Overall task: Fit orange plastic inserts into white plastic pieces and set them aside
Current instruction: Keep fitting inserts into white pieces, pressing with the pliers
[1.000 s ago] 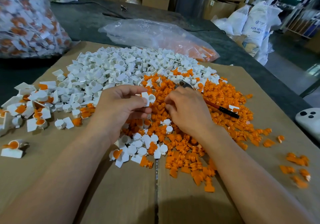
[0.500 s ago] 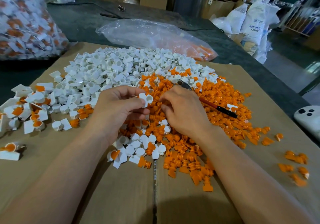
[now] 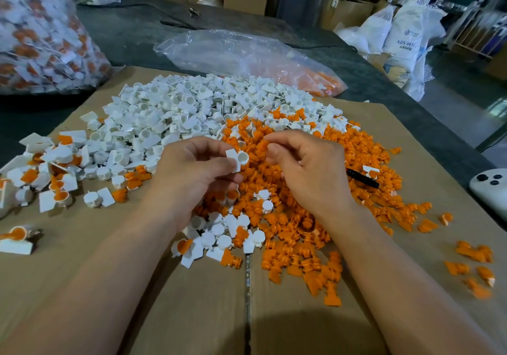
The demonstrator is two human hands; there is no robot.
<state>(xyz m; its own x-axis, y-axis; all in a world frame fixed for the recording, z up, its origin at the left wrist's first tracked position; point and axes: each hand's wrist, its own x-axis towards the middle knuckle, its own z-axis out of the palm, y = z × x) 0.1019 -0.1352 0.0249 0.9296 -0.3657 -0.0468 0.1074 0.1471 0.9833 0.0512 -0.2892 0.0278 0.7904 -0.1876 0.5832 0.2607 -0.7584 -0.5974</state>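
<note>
My left hand (image 3: 194, 173) pinches a white plastic piece (image 3: 238, 159) with an empty round cup and a flat tab, held above the parts. My right hand (image 3: 307, 173) is just right of it, fingers curled over the orange insert pile (image 3: 299, 225); I cannot tell whether an insert sits between its fingertips. A big heap of white pieces (image 3: 175, 113) lies beyond the hands. Fitted pieces, white with orange inside (image 3: 52, 179), are gathered at the left.
Everything lies on flattened cardboard (image 3: 192, 308) over a dark table. A black-handled tool (image 3: 362, 177) is half buried in the inserts. A clear bag (image 3: 241, 55) lies at the back, a full bag of fitted pieces (image 3: 38, 33) back left, a white device (image 3: 491, 190) at right.
Both hands have stayed close together over the pile. My right hand's fingertips have lifted slightly toward the white piece, which my left hand still holds.
</note>
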